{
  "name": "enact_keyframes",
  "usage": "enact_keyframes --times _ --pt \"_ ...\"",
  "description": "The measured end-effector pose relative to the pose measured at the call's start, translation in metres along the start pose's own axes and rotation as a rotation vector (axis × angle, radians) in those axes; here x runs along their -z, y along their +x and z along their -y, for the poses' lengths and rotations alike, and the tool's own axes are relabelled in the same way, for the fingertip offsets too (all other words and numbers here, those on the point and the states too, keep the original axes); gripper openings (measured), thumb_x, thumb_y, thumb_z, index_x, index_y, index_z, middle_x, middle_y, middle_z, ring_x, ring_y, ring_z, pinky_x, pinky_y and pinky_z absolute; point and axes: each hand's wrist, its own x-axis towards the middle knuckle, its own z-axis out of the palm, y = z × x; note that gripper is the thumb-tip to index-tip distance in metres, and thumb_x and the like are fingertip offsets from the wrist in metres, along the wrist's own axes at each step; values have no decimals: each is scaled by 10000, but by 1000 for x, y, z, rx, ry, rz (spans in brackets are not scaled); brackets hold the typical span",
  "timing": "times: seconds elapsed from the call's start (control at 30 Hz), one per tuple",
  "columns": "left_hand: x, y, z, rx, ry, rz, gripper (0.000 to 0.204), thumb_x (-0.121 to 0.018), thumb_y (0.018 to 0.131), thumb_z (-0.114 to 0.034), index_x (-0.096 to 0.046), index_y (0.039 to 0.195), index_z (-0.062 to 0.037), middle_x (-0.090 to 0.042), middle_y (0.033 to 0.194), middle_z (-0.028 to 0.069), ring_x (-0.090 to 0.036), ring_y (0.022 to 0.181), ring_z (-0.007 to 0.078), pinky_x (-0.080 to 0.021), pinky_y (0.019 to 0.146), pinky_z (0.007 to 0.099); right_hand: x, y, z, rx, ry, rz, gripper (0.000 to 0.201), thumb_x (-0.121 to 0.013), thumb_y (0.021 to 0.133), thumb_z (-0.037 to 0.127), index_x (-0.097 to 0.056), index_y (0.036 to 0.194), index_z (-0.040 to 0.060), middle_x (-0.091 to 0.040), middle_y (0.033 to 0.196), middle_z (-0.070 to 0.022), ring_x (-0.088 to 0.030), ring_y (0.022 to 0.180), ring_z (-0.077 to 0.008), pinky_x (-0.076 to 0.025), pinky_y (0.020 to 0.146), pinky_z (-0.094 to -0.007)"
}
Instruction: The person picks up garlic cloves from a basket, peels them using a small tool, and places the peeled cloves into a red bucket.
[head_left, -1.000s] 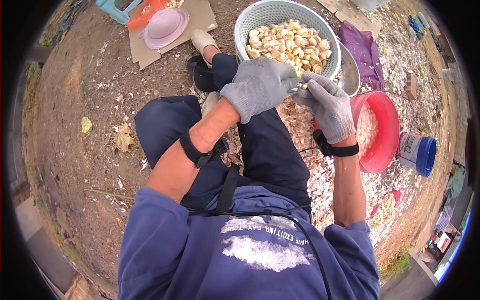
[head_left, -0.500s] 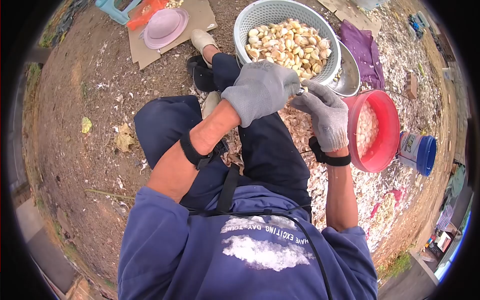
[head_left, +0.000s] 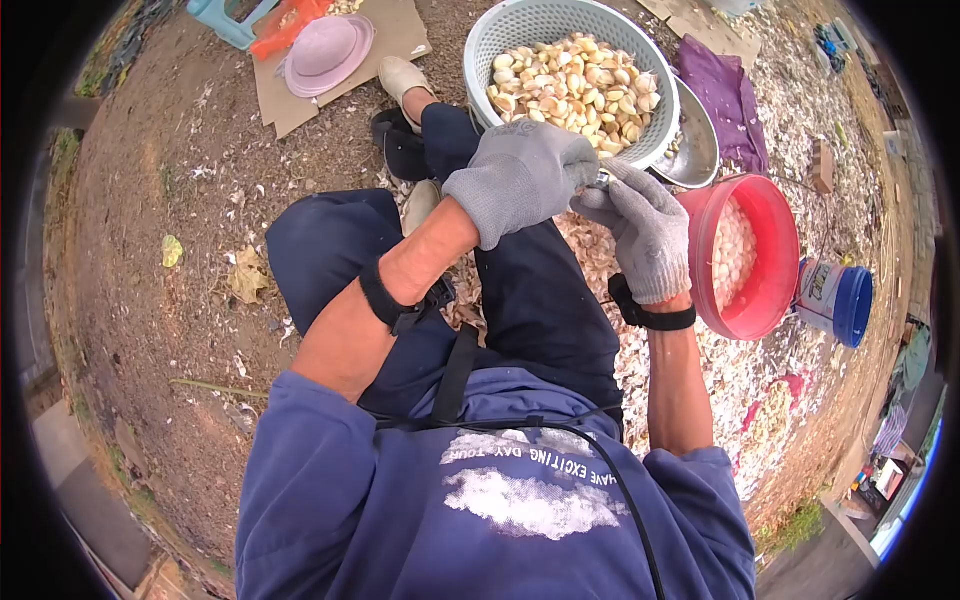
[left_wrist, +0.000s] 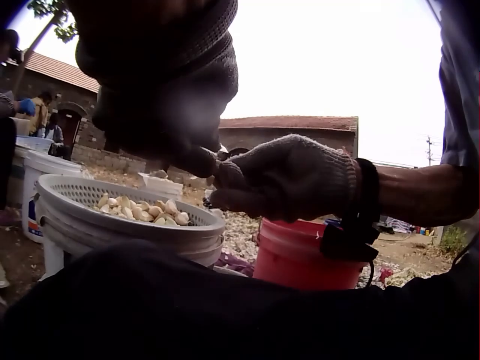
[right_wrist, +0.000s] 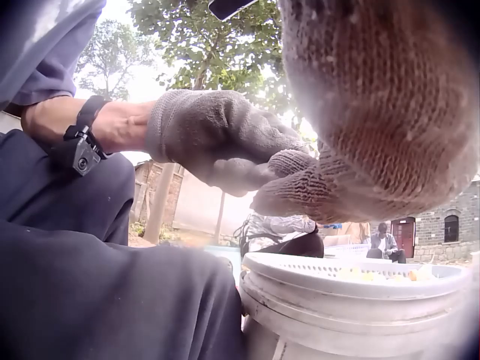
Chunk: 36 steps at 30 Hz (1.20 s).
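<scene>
In the head view, the grey-gloved left hand curls its fingers round a small shiny tool, mostly hidden. The right hand, also gloved, meets it fingertip to fingertip and pinches a small garlic clove, largely covered by the fingers. Both hands are at the near rim of a pale perforated basket that holds many garlic cloves. In the left wrist view the right hand touches the left hand. The right wrist view shows the left hand against the right fingers.
A red bucket of peeled cloves stands right of the right hand, beside a blue-rimmed tub. A metal bowl lies partly under the basket, near a purple cloth. Cardboard with a pink hat is at upper left.
The right hand has shifted slightly left and down from its place a second ago, its fingers still at the left fingertips. The left hand has hardly moved.
</scene>
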Motion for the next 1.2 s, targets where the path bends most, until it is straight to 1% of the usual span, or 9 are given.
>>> enact_keyframes --times 0.1,0.3,0.37,0.5,0.57,0.67,1.0,1.1,1.2 --pt "3 0 -3 33 -45 33 267 -662 1013 -349 -816 1097 -148 -798 952 92 -770 937 306 -589 861 426 3 0 0 4 -6 -15 359 -625 1036 -2 -598 1359 -156 -743 1184 -233 -781 988 -301 -672 920 -477" --pt "7 1 2 30 38 -54 257 -671 1004 -321 -811 1087 -123 -795 966 120 -768 921 313 -586 848 432 6 -2 2 4 58 -40 350 -625 1035 -7 -602 1352 -153 -740 1184 -222 -781 981 -302 -673 922 -482" --pt "9 3 5 100 74 -82 257 -670 999 -316 -812 1077 -117 -792 970 138 -762 919 330 -583 847 445 10 -3 1 1 34 -16 379 -599 1054 44 -587 1394 -125 -742 1185 -192 -766 1028 -279 -639 988 -520" --pt "13 1 1 95 88 -78 256 -667 998 -304 -814 1085 -113 -793 972 142 -763 930 334 -584 855 445 7 -5 4 -3 9 -18 376 -602 1053 50 -595 1387 -123 -743 1192 -194 -766 1028 -274 -634 999 -527" --pt "11 1 1 82 39 22 271 -680 998 -323 -816 1107 -116 -798 970 134 -768 940 324 -585 862 439 6 -6 4 2 44 -47 331 -629 1037 -6 -614 1335 -147 -744 1192 -234 -785 980 -311 -675 917 -479" --pt "7 2 4 15 -16 53 292 -695 996 -359 -819 1123 -127 -802 971 126 -771 948 315 -584 874 436 6 -5 2 -8 0 -48 321 -635 1038 1 -628 1324 -144 -754 1166 -235 -788 965 -311 -678 912 -471" --pt "7 0 3 29 54 59 317 -700 1000 -400 -817 1125 -133 -806 975 109 -769 966 314 -577 899 445 6 -6 3 -18 -76 -39 335 -652 1043 32 -641 1332 -136 -763 1156 -227 -786 949 -294 -675 887 -436" --pt "8 -1 2 -3 78 44 295 -712 997 -386 -817 1113 -135 -804 958 103 -775 891 278 -586 861 422 6 -8 5 -24 -88 -18 342 -656 1041 37 -644 1338 -134 -765 1137 -208 -780 950 -283 -669 900 -437" --pt "14 0 2 17 -52 114 245 -730 993 -264 -808 1132 -78 -797 906 102 -764 767 211 -595 755 370 6 -9 8 -44 -64 25 352 -660 1041 48 -642 1344 -131 -763 1113 -182 -772 965 -267 -664 919 -450"
